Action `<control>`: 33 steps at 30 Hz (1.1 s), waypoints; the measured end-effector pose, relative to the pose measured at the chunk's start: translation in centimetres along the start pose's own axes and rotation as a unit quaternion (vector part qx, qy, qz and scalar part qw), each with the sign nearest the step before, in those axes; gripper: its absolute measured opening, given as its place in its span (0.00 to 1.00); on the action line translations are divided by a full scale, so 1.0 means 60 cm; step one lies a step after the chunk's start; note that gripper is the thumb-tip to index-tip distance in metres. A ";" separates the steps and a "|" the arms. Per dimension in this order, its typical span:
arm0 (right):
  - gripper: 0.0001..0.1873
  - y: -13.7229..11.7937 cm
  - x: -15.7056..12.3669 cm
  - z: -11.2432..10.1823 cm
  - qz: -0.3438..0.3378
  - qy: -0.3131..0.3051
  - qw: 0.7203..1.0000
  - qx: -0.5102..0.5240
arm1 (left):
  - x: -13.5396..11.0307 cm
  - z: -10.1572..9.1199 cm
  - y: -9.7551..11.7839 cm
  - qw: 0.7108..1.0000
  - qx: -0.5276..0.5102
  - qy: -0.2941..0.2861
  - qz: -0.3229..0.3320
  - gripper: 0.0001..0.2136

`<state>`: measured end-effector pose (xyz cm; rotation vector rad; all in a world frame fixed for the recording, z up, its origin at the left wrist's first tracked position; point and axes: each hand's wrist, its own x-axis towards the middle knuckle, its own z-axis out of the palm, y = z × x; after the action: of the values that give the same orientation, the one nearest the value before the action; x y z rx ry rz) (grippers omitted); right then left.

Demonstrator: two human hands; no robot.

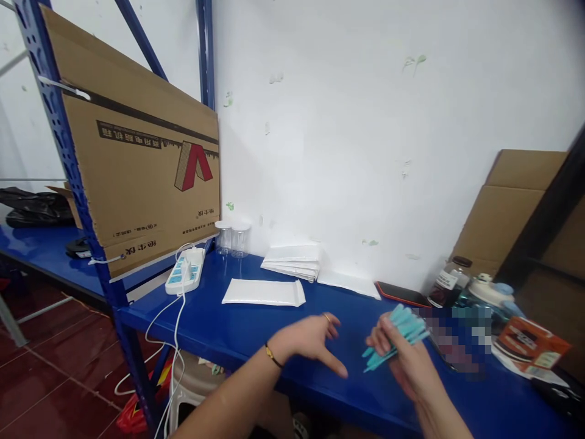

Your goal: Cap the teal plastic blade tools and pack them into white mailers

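My right hand (404, 356) is closed round a bundle of slim teal pen-like sticks (409, 326), held at a slant over the blue table. Their tips poke out below my fingers; the exact kind cannot be made out. To its left, my left hand (315, 342) hovers above the table edge, thumb and fingers apart, holding nothing. Beyond the left hand a white padded envelope (262, 292) lies flat. A stack of similar white envelopes (292, 261) rests behind it against the wall, with another flat white envelope (348, 283) beside the stack.
Two clear jars with white lids (240, 241) stand at the back left, near a white power strip (186, 270) with cables. On the right are a red-edged dark phone (402, 294), a dark bottle (450, 281), a teal jug (484, 296) and an orange box (530, 344). Cardboard (146, 158) closes the left side.
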<state>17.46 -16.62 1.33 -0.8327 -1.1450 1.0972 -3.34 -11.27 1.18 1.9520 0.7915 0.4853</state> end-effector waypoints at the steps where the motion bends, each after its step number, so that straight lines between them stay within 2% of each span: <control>1: 0.15 0.007 0.007 -0.015 -0.020 0.057 0.998 -0.004 | -0.005 -0.036 -0.011 0.993 0.094 0.067 -0.012 0.51; 2: 0.12 0.015 0.013 -0.031 -0.029 0.104 0.994 -0.025 | -0.009 -0.074 -0.024 0.976 0.179 0.120 -0.036 0.55; 3: 0.13 0.024 0.017 -0.046 -0.025 0.138 0.989 -0.048 | -0.013 -0.111 -0.040 0.954 0.251 0.150 -0.069 0.59; 4: 0.16 0.034 0.020 -0.057 -0.012 0.160 0.985 -0.065 | -0.016 -0.146 -0.056 0.932 0.307 0.152 -0.119 0.62; 6: 0.20 0.049 0.022 -0.068 0.010 0.177 0.981 -0.072 | -0.020 -0.202 -0.087 0.895 0.372 0.114 -0.218 0.65; 7: 0.20 0.052 0.021 -0.065 0.012 0.179 0.982 -0.062 | -0.022 -0.221 -0.101 0.885 0.385 0.091 -0.244 0.66; 9: 0.18 0.048 0.021 -0.049 -0.005 0.174 0.984 -0.025 | -0.023 -0.241 -0.120 0.884 0.386 0.056 -0.259 0.65; 12: 0.14 0.022 0.032 -0.010 -0.036 0.146 0.988 0.044 | -0.019 -0.237 -0.126 0.893 0.391 0.056 -0.216 0.57; 15: 0.12 -0.009 0.057 0.023 -0.041 0.117 0.985 0.119 | -0.009 -0.219 -0.119 0.884 0.425 0.074 -0.179 0.48; 18: 0.12 -0.028 0.084 0.041 -0.021 0.117 0.980 0.160 | 0.002 -0.212 -0.115 0.881 0.421 0.053 -0.208 0.54; 21: 0.14 -0.027 0.101 0.046 -0.037 0.111 0.985 0.129 | 0.008 -0.219 -0.117 0.877 0.406 0.054 -0.251 0.62; 23: 0.15 -0.018 0.105 0.044 -0.049 0.116 0.987 0.101 | 0.011 -0.225 -0.119 0.871 0.405 0.071 -0.269 0.61; 27: 0.16 -0.002 0.098 0.036 0.000 0.106 0.992 0.072 | 0.015 -0.225 -0.116 0.869 0.410 0.077 -0.266 0.48; 30: 0.15 -0.001 0.093 0.037 0.000 0.114 0.990 0.082 | 0.015 -0.214 -0.107 0.872 0.415 0.097 -0.242 0.39; 33: 0.15 -0.008 0.095 0.045 -0.018 0.122 0.989 0.079 | 0.014 -0.195 -0.089 0.898 0.383 0.118 -0.183 0.34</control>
<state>15.23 -11.35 4.01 -0.7955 -0.8548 1.0120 -11.76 -1.55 2.12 2.3826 1.6622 0.1807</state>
